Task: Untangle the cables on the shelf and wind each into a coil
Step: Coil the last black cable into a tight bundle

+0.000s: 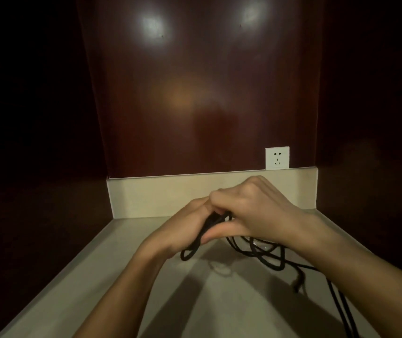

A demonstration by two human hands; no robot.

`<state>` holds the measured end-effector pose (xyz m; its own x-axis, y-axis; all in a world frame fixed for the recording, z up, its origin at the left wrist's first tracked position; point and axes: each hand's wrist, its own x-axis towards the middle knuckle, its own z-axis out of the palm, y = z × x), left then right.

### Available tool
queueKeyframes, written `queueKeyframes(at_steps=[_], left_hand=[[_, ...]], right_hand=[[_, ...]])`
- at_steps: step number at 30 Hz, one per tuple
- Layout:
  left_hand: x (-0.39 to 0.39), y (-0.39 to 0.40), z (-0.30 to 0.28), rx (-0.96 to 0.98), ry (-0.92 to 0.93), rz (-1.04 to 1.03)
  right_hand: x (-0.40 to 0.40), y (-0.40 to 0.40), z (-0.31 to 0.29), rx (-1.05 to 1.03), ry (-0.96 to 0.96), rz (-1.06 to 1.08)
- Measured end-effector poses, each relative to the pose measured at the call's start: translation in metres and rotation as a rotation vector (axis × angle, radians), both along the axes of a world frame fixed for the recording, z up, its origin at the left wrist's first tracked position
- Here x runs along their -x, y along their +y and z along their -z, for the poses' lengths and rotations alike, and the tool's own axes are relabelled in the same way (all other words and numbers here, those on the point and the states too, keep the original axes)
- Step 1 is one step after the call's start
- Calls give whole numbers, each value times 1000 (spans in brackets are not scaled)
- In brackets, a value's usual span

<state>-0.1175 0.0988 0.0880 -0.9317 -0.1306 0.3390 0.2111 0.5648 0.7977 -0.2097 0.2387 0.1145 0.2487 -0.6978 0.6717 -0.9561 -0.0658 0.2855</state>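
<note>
Left hand (pixel 182 225) and right hand (pixel 248 211) both grip the thin black cable (pixel 265 258) above the pale stone shelf (pixel 77 276). Loose loops trail right.

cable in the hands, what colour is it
Black. The cable shows best in the head view, dark against the pale shelf.
</note>
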Motion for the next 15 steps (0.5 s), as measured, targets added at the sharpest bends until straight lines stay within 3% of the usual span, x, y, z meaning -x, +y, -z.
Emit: queueKeyframes(at_steps=[2, 6, 9, 13, 15], left_hand=[[-3, 0, 1, -174, -158, 32], [-7, -6, 3, -467, -276, 314], [-14, -15, 0, -376, -315, 406], [-28, -23, -1, -225, -337, 322], [-29, -22, -1, -255, -280, 260]], right_hand=[[-1, -2, -6, 51, 2, -17], [-3, -6, -10, 93, -40, -18], [1, -10, -9, -17, -118, 5], [8, -3, -20, -433, -539, 29], [16, 2, -23, -531, -677, 84]])
